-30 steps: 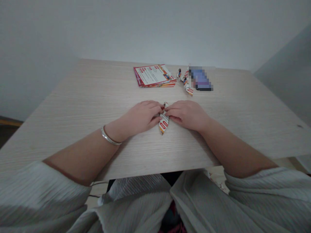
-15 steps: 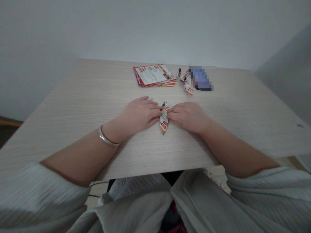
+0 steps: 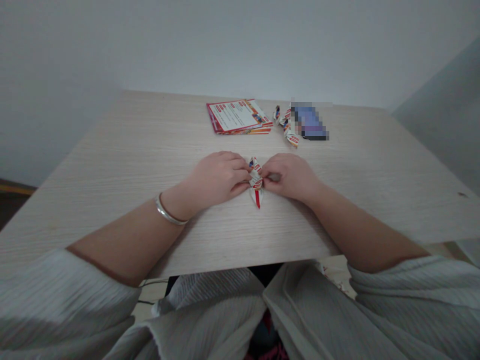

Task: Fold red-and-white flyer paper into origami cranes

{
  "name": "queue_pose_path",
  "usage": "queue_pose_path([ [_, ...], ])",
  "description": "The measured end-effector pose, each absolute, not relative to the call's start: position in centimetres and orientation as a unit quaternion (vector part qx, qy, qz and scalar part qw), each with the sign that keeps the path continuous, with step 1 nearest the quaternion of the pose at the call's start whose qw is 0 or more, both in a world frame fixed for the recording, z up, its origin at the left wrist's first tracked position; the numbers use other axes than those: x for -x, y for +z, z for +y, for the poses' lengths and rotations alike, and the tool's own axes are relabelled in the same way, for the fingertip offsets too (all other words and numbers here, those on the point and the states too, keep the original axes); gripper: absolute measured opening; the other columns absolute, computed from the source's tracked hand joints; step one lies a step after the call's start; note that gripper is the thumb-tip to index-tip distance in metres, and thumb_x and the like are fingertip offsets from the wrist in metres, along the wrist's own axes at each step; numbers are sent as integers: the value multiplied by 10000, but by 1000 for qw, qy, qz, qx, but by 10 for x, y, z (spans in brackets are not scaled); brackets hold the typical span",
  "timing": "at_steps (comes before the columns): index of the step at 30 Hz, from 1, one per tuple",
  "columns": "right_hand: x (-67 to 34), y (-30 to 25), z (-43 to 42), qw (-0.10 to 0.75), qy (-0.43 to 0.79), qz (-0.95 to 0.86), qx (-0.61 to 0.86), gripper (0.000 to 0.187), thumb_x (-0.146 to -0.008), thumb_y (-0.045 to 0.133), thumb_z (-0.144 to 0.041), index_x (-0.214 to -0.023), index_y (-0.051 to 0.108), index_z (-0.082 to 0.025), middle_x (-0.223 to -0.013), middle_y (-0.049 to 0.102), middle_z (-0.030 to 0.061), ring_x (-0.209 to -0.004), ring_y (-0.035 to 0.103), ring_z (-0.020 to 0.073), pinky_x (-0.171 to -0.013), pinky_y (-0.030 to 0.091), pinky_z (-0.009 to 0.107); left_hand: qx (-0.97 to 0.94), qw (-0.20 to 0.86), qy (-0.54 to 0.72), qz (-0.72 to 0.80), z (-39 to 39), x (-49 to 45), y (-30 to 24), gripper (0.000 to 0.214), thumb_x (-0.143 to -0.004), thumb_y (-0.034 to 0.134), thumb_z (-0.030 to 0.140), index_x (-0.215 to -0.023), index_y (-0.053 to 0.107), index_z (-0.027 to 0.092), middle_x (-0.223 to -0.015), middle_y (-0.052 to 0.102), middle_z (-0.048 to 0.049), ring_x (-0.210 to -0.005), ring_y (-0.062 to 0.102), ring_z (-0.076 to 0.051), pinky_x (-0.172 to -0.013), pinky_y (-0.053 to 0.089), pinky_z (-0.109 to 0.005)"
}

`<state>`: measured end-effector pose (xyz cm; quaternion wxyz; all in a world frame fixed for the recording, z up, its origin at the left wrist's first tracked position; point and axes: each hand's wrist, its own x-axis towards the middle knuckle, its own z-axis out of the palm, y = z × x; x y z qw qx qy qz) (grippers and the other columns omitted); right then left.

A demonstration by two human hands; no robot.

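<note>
A thin silver bangle (image 3: 167, 214) rings the wrist behind the left hand (image 3: 219, 177), over the table (image 3: 150, 145). Forearms are bare. Loose pale grey sleeves (image 3: 56, 300), finely ribbed, end at the elbows just off the table's near edge. The same crinkled top (image 3: 221, 310) hangs below that edge, a pink scrap showing lowest.

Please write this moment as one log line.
left hand: pinches folded paper piece | right hand: pinches same piece | far side: leaflets, small folded shapes
</note>
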<state>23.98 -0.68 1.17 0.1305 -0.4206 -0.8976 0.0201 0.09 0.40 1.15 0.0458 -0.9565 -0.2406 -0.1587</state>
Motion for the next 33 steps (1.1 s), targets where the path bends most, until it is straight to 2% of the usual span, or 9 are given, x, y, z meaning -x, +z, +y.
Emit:
queue_pose_path([
  [9,-240,15,-13,114,-4,-905,410,165,-873,655,-199,-926,811,-190,-980,824,86,-949,714,263,-899,478,377,967,103,-118,-201,7,-4,10,334,-1083,495,383,-994,765,206,-1030,785,-87,-1058,695,-243,-1016,546,-425],
  [14,-241,17,-14,97,-47,-918,381,176,-906,642,-199,-952,812,-188,-990,815,94,-948,682,255,-924,450,386,967,133,-90,-197,6,-6,14,308,-1076,495,299,-931,753,212,-1007,779,-79,-1056,690,-249,-1008,564,-445],
  [17,-240,19,-16,83,-80,-922,370,206,-954,604,-210,-956,807,-179,-976,807,104,-946,658,256,-890,428,387,957,178,-66,-221,2,-11,16,304,-1072,474,267,-913,732,251,-968,767,-36,-1063,687,-242,-1131,529,-496],
  [20,-237,20,-17,65,-100,-918,377,233,-983,571,-207,-964,800,-168,-967,801,116,-955,641,263,-844,413,387,950,172,-75,-249,-2,-14,18,327,-1071,445,258,-917,731,289,-958,762,-9,-1073,697,-221,-1308,377,-530],
  [25,-232,20,-16,57,-75,-912,400,198,-955,596,-182,-970,790,-144,-996,798,129,-971,647,273,-846,435,380,949,167,-99,-250,-6,-16,20,286,-1054,477,222,-978,752,191,-969,785,-60,-1038,736,-234,-1316,356,-571],
  [31,-231,20,-15,60,-65,-909,407,177,-924,615,-184,-953,786,-145,-974,789,125,-965,644,279,-834,445,388,938,173,-115,-277,-13,-18,14,324,-1037,454,196,-957,768,181,-781,776,-43,-740,743,-212,-1264,367,-680],
  [33,-231,19,-16,66,-65,-908,408,172,-924,625,-200,-967,784,-152,-975,784,121,-969,642,280,-829,443,393,938,152,-121,-288,-15,-18,14,305,-1021,479,200,-933,771,191,-787,773,-51,-739,740,-222,-1263,338,-716],
])
